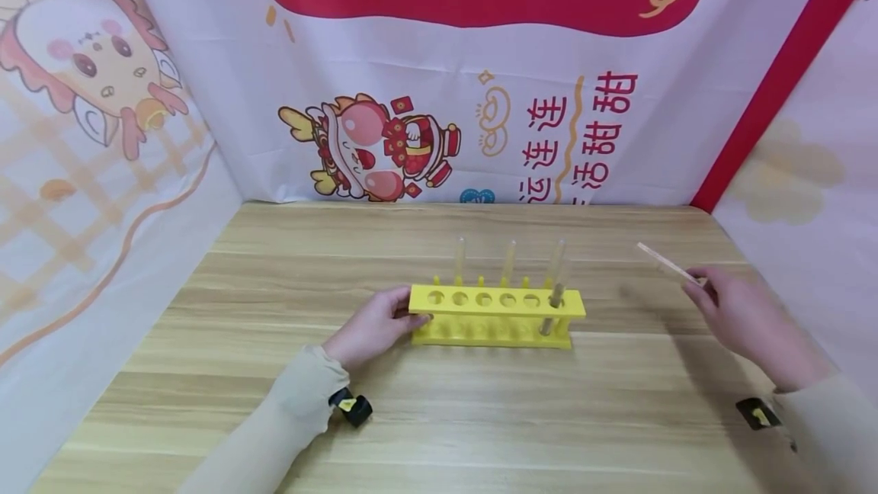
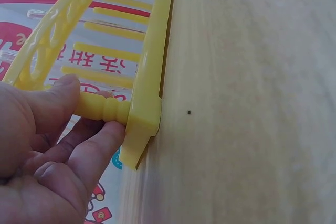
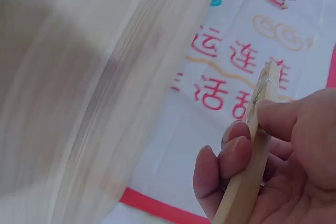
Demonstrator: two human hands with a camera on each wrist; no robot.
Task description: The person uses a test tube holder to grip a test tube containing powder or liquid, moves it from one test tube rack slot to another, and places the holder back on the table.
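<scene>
A yellow test tube rack [image 1: 494,341] stands on the table. My left hand [image 1: 377,322] holds the rack's left end, and the left wrist view shows its thumb and fingers round the yellow end post [image 2: 102,107]. Three clear test tubes [image 1: 509,259] rise from the back row of pegs. In the rightmost hole a tube with greyish contents [image 1: 546,326] leans slightly. Off to the right, raised over the table, my right hand [image 1: 741,319] pinches a wooden test tube clamp [image 3: 244,182] with a metal spring. The clamp's far end points toward the back left.
The wood-grain table [image 1: 439,418] ends at a printed cloth backdrop [image 1: 425,59]. Cloth walls [image 1: 89,197] also stand at both sides. A dark wrist camera [image 1: 351,408] sits on each sleeve.
</scene>
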